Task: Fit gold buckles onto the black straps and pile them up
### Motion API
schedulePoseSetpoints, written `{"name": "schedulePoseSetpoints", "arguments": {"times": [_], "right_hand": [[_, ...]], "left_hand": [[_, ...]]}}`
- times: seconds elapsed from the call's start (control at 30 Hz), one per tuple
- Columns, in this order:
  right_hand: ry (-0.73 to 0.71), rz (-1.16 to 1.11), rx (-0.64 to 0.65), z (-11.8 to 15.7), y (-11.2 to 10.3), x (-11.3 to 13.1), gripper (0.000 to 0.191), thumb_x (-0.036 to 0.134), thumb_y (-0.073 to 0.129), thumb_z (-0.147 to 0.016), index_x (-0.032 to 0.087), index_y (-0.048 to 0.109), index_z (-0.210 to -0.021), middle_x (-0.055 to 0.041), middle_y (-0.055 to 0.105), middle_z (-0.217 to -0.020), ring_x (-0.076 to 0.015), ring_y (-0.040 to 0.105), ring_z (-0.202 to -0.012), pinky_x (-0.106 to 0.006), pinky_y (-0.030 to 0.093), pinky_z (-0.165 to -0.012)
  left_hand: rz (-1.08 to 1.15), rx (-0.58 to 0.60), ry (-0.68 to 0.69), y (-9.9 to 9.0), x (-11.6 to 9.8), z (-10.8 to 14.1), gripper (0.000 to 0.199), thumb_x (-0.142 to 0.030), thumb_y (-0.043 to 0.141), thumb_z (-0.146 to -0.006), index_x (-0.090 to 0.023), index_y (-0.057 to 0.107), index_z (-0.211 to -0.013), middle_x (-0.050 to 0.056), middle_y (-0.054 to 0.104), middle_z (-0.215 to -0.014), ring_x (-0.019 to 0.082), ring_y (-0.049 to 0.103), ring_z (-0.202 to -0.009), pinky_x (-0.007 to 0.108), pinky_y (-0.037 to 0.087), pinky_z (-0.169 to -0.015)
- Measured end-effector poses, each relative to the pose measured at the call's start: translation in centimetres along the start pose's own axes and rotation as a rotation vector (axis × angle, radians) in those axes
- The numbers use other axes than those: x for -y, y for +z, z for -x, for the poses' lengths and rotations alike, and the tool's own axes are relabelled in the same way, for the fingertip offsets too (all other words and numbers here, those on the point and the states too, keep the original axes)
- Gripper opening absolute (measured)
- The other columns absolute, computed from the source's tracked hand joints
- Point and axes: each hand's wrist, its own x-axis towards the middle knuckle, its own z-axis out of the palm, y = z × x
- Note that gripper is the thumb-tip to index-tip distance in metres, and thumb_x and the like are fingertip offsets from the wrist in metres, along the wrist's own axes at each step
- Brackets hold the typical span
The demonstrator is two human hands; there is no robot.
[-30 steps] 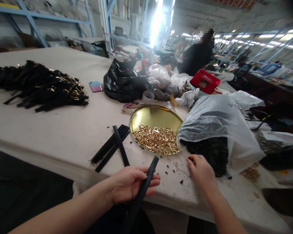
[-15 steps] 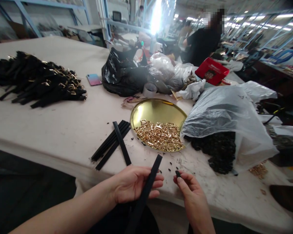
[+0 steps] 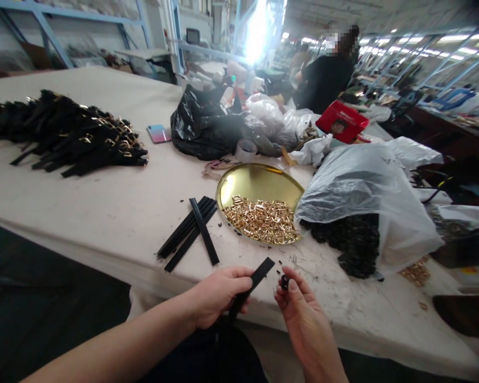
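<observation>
Left hand (image 3: 225, 295) grips black strap (image 3: 259, 276) at near table edge. Right hand (image 3: 301, 314), just right, pinches small black piece (image 3: 285, 282). Beyond: gold tray (image 3: 259, 183), holding buckles (image 3: 263, 219).

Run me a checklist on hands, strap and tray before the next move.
1. Left hand gripping the black strap: ok, thumb on top.
2. Strap's far end clear of the fingers: ok, it sticks out past the thumb.
3. Right hand holding the small black piece: ok, at the fingertips.
4. Which way that piece faces: cannot tell, too small.
5. Gold buckles in the round tray: ok, heaped on its near side.
6. Table near the hands free of loose dark bits: not ok, several lie there.
</observation>
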Motion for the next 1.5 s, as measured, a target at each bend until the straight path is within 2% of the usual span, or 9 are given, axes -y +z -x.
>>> {"name": "schedulePoseSetpoints", "arguments": {"times": [0.37, 0.6, 0.73, 0.87, 1.03, 1.13, 1.27, 1.4, 1.5], "right_hand": [[0.075, -0.046, -0.031, 0.2, 0.2, -0.5, 0.029, 0.029, 0.078, -0.060, 0.021, 0.067, -0.085, 0.0013, 0.068, -0.073, -0.0088, 0.062, -0.063, -0.018, 0.052, -0.063], [0.004, 0.169, -0.040, -0.1, -0.2, -1.4, 0.030, 0.034, 0.074, -0.064, 0.021, 0.065, -0.089, 0.0008, 0.066, -0.078, -0.0113, 0.061, -0.062, -0.023, 0.051, -0.061], [-0.030, 0.293, 0.015, -0.1, -0.3, -2.0, 0.031, 0.037, 0.071, -0.066, 0.020, 0.064, -0.090, -0.0009, 0.066, -0.081, -0.0139, 0.061, -0.065, -0.027, 0.051, -0.064], [-0.046, 0.318, 0.008, 0.0, -0.3, -2.3, 0.032, 0.039, 0.068, -0.068, 0.020, 0.063, -0.092, -0.0016, 0.066, -0.082, -0.0157, 0.062, -0.065, -0.031, 0.051, -0.065], [-0.262, 0.601, 0.205, 0.5, -0.6, -2.1, 0.020, 0.037, 0.064, -0.072, 0.021, 0.067, -0.084, -0.0028, 0.065, -0.078, -0.0193, 0.060, -0.072, -0.033, 0.049, -0.069], [-0.307, 0.664, 0.243, 0.7, -0.7, -1.7, 0.016, 0.034, 0.064, -0.071, 0.021, 0.067, -0.082, -0.0027, 0.064, -0.077, -0.0189, 0.058, -0.073, -0.031, 0.047, -0.067], [-0.122, 0.451, 0.120, 0.7, -1.1, -1.2, 0.025, 0.036, 0.070, -0.065, 0.020, 0.065, -0.084, -0.0001, 0.062, -0.070, -0.0145, 0.056, -0.062, -0.026, 0.047, -0.060], [-0.028, 0.221, 0.142, 0.5, -0.4, -1.6, 0.024, 0.035, 0.073, -0.064, 0.019, 0.064, -0.079, 0.0008, 0.061, -0.071, -0.0115, 0.053, -0.059, -0.024, 0.045, -0.058], [-0.045, 0.203, 0.159, 0.2, 0.6, -2.0, 0.023, 0.036, 0.074, -0.061, 0.019, 0.064, -0.073, -0.0001, 0.062, -0.071, -0.0127, 0.054, -0.061, -0.024, 0.046, -0.058]], "left_hand": [[-0.301, 0.037, 0.013, -0.1, 0.6, -0.1, 0.033, -0.028, 0.049, -0.072, -0.015, 0.058, -0.101, -0.004, 0.050, -0.059, 0.007, 0.044, -0.048, 0.019, 0.037, -0.049], [-0.884, -0.043, 0.327, -0.7, 0.2, -0.4, 0.025, -0.022, 0.041, -0.076, -0.016, 0.063, -0.086, 0.001, 0.057, -0.075, 0.013, 0.053, -0.066, 0.021, 0.038, -0.057], [-1.021, -0.031, 0.297, -0.5, 0.1, -0.6, 0.028, -0.029, 0.034, -0.083, -0.016, 0.058, -0.077, -0.001, 0.057, -0.062, 0.012, 0.051, -0.058, 0.021, 0.033, -0.052], [-1.190, -0.067, 0.343, -0.2, 0.2, -0.7, 0.028, -0.030, 0.034, -0.084, -0.017, 0.058, -0.076, 0.002, 0.061, -0.067, 0.015, 0.054, -0.063, 0.022, 0.032, -0.053], [-1.371, -0.049, 0.348, -0.1, 0.5, -0.5, 0.027, -0.029, 0.036, -0.082, -0.018, 0.060, -0.073, 0.004, 0.064, -0.070, 0.018, 0.056, -0.065, 0.024, 0.032, -0.053], [-1.354, -0.018, 0.333, -0.1, 0.3, -0.1, 0.026, -0.030, 0.037, -0.082, -0.018, 0.058, -0.073, 0.004, 0.063, -0.070, 0.018, 0.057, -0.066, 0.024, 0.034, -0.054], [-1.119, 0.140, 0.141, -0.4, -0.2, 0.8, 0.029, -0.032, 0.031, -0.085, -0.018, 0.055, -0.083, 0.000, 0.061, -0.067, 0.013, 0.056, -0.057, 0.022, 0.039, -0.053], [-1.068, 0.002, 0.232, -0.4, -0.1, 1.1, 0.032, -0.033, 0.031, -0.086, -0.018, 0.053, -0.105, 0.004, 0.064, -0.080, 0.018, 0.058, -0.078, 0.025, 0.042, -0.067], [-0.998, -0.057, 0.309, -0.5, 0.3, 0.9, 0.039, -0.033, 0.033, -0.087, -0.018, 0.045, -0.120, 0.008, 0.063, -0.100, 0.021, 0.054, -0.098, 0.028, 0.039, -0.079]]}}
